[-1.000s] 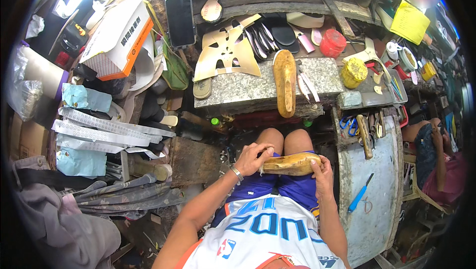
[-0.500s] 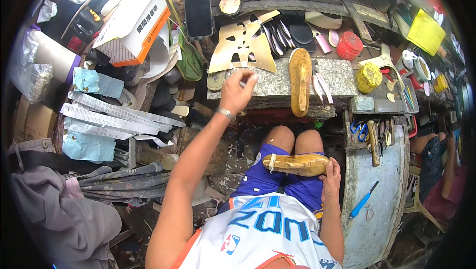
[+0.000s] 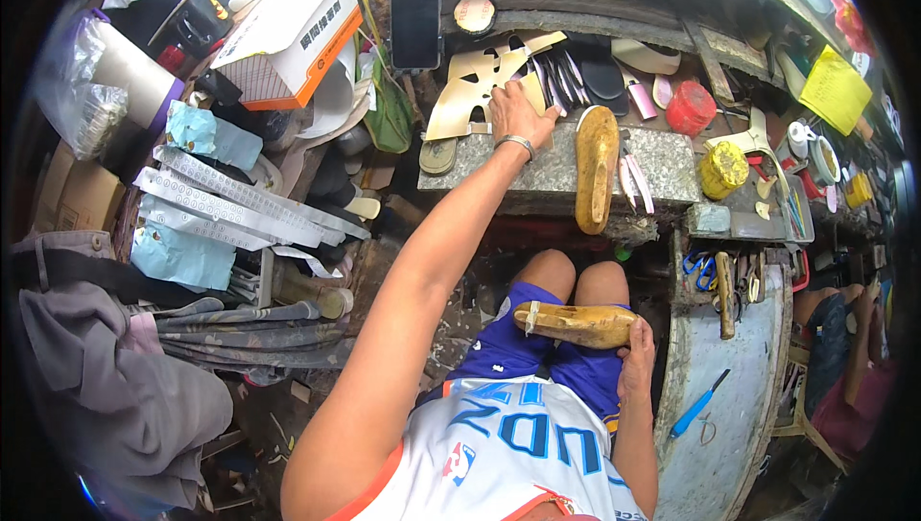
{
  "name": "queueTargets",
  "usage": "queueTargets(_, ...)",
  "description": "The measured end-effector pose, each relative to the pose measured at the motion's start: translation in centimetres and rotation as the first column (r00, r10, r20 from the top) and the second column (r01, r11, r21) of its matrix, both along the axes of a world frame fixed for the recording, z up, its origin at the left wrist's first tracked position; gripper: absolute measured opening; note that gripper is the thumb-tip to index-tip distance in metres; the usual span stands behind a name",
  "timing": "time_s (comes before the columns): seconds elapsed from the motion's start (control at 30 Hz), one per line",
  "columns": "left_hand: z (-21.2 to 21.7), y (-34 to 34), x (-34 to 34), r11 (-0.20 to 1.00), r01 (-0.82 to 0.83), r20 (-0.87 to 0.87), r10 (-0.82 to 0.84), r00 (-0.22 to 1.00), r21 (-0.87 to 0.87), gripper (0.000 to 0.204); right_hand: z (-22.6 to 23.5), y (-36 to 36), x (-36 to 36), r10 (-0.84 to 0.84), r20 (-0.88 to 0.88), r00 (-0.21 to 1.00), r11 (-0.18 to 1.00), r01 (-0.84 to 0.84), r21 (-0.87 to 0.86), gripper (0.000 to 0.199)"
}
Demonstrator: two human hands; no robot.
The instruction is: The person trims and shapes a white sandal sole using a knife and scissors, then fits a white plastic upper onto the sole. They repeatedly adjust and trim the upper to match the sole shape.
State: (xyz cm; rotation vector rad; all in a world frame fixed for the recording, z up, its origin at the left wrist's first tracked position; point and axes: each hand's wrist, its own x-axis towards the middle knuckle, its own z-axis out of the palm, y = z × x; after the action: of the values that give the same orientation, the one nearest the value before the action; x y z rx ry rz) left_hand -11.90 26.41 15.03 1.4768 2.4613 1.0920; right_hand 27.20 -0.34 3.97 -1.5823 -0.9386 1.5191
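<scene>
My right hand is closed around one end of a wooden shoe last, which lies crosswise over my thighs. A pale band or strap crosses the last near its other end. My left arm stretches forward to the bench, and my left hand rests on the tan cut-out shoe upper pieces, fingers stretched out and thumb apart. Part of the pieces is hidden beneath that hand. Right of it, a second wooden last sits on the speckled stone slab.
Black strap pieces, a red container and a yellow container stand along the bench. A phone is propped behind. On the side board lies a blue-handled cutter. Clothes are piled at left; another person sits far right.
My left hand has moved forward and right, from above the slab's near edge onto the tan pieces. My right hand still holds the last on my lap. The view has shifted slightly.
</scene>
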Motion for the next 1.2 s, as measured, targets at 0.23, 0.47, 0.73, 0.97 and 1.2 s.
queueTargets(0.23,-0.9,-0.7,-1.5,0.996,0.042,0.041,-0.046,0.998,0.081,0.066,-0.1,0.1,0.1,0.019,-0.027,0.999,1.0,-0.019,0.017,0.068)
queueTargets(0.47,5.7,-7.1,-5.1,0.95,0.144,-0.095,-0.122,0.988,0.278,0.03,-1.4,-0.4,1.3,-0.053,-0.146,0.988,0.999,0.053,-0.005,0.065)
queueTargets(0.73,18.9,-20.9,-8.0,0.775,0.523,0.485,-0.631,0.606,0.355,0.033,3.5,1.2,0.8,-0.272,0.08,0.959,0.876,0.213,0.433,0.06)
queueTargets(0.97,12.1,-16.8,-0.3,0.604,0.73,0.845,-0.531,0.071,0.318,0.037,10.7,3.5,-4.5,0.368,-0.604,0.707,0.884,-0.066,0.462,0.104)
queueTargets(1.2,-0.5,-15.5,6.5,0.506,0.797,0.943,-0.201,-0.264,0.331,0.063,9.7,2.5,2.2,-0.134,-0.76,0.636,0.951,0.299,0.082,0.035)
